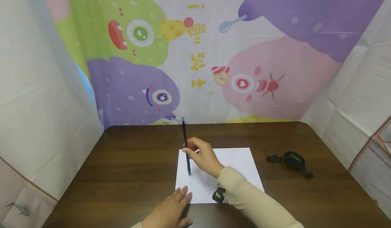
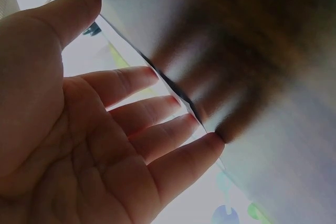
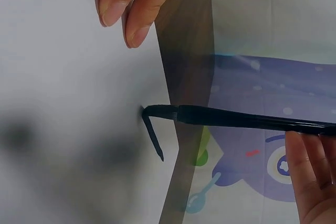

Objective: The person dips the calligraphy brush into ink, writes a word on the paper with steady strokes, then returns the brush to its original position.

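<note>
My right hand pinches a black calligraphy brush, held nearly upright with its hanging loop on top. The brush's lower end meets the white sheet of paper near its left side. In the right wrist view, a thin dark line slants from the brush tip; whether it is bent bristle or an ink stroke I cannot tell. My left hand rests with extended fingers on the paper's near left corner, its thumb over the table. The left wrist view shows those fingertips touching down, the palm holding nothing.
To the right of the paper, a small black mountain-shaped brush rest stands beside a black dish with a stubby handle. Both are on the dark wooden table. A cartoon-printed curtain hangs behind the table's far edge.
</note>
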The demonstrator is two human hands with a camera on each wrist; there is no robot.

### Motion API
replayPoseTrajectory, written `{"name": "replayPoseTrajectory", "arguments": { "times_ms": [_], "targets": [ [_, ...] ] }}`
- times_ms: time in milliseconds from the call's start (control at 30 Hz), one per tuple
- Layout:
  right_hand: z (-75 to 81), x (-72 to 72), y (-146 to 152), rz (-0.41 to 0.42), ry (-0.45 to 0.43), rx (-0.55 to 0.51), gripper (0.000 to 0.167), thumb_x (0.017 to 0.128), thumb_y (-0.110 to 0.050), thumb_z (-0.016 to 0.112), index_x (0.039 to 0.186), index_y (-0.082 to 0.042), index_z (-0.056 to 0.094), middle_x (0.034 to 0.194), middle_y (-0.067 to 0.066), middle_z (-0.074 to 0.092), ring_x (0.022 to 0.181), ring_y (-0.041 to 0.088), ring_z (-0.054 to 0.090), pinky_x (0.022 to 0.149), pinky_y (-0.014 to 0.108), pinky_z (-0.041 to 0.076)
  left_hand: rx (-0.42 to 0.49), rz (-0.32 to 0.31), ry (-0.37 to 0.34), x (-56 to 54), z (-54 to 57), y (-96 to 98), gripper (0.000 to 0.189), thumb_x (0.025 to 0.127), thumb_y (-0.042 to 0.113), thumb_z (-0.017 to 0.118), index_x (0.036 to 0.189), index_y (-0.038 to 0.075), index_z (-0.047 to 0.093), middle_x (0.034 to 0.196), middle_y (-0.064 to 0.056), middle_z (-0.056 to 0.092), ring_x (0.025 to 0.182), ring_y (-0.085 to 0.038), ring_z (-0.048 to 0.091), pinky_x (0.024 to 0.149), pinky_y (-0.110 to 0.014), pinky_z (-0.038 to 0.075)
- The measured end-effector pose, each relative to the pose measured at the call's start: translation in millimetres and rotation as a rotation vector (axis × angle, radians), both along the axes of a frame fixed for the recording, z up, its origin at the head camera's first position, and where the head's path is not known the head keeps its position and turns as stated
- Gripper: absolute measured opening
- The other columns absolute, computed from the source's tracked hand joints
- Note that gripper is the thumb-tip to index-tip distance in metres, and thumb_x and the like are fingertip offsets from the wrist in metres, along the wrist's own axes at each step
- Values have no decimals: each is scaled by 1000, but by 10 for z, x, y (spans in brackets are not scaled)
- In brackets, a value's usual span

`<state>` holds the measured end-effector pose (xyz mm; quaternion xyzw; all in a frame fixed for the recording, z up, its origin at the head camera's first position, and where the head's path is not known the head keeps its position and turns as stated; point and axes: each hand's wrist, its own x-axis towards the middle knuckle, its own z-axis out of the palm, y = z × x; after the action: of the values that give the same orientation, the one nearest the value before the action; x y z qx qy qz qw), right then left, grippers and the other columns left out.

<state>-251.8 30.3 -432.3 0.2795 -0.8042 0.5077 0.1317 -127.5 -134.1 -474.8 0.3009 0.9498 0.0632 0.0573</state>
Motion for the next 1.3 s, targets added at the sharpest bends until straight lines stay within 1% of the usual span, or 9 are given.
{"name": "replayPoseTrajectory", "arguments": {
  "times_ms": [267, 467, 567, 667, 800, 967, 1067, 1167, 1300],
  "targets": [
    [4, 24, -8, 26, -33, -2, 11, 89, -13, 71, 99, -10, 65, 85, 4, 70, 74, 9, 62, 60, 21, 56, 3, 18, -26, 11, 8, 2, 73, 84, 52, 69, 139, 8, 53, 148, -18, 48, 132, -40, 51, 101, -53, 49],
    [24, 17, -2, 39, -46, -39, 11, 89, -13, 71, 98, -10, 66, 84, 5, 69, 73, 7, 62, 62, 20, 57, 8, 4, -1, 18, 23, -1, 72, 84, 51, 70, 138, 6, 54, 147, -19, 49, 130, -41, 52, 102, -51, 48],
    [55, -4, 8, 52, -59, -71, 11, 90, -12, 70, 98, -7, 65, 84, 7, 69, 73, 11, 64, 63, 21, 58, 6, 8, -17, 17, 39, -2, 73, 84, 51, 69, 139, 6, 54, 147, -19, 49, 131, -41, 51, 104, -52, 47],
    [98, -36, 25, 53, -70, -93, 11, 91, -13, 69, 99, -6, 65, 84, 9, 69, 71, 15, 65, 63, 22, 59, 3, 25, -62, 8, 59, 2, 73, 84, 51, 69, 140, 7, 53, 149, -18, 47, 133, -41, 49, 104, -53, 47],
    [159, -85, 51, 40, -68, -118, 13, 90, -14, 69, 100, -6, 65, 85, 11, 69, 71, 19, 66, 64, 22, 59, -1, 41, -99, 1, 82, 11, 73, 85, 51, 69, 141, 9, 52, 151, -17, 45, 134, -40, 48, 104, -54, 46],
    [193, -147, 76, -1, -38, -127, 15, 90, -14, 70, 101, -5, 65, 87, 10, 69, 72, 16, 64, 64, 21, 58, -4, 32, -70, 9, 81, 13, 73, 84, 50, 70, 141, 9, 52, 150, -17, 46, 133, -40, 49, 103, -53, 47],
    [182, -182, 84, -36, -3, -118, 14, 91, -14, 69, 102, -6, 65, 85, 8, 68, 70, 15, 61, 62, 21, 56, 0, 29, -59, 15, 70, 10, 73, 83, 50, 70, 140, 8, 52, 149, -18, 47, 132, -40, 50, 103, -53, 48],
    [161, -204, 87, -56, 20, -124, 14, 92, -14, 68, 102, -5, 64, 84, 7, 66, 70, 15, 61, 62, 22, 57, 0, 38, -81, 11, 64, 13, 73, 84, 51, 70, 141, 9, 52, 151, -17, 45, 133, -40, 48, 103, -54, 47],
    [117, -224, 86, -74, 39, -141, 14, 92, -13, 68, 101, -3, 64, 84, 8, 65, 74, 16, 63, 65, 22, 58, -5, 43, -109, 3, 66, 19, 74, 85, 52, 69, 142, 10, 51, 152, -17, 44, 134, -40, 48, 104, -54, 46]
  ]
}}
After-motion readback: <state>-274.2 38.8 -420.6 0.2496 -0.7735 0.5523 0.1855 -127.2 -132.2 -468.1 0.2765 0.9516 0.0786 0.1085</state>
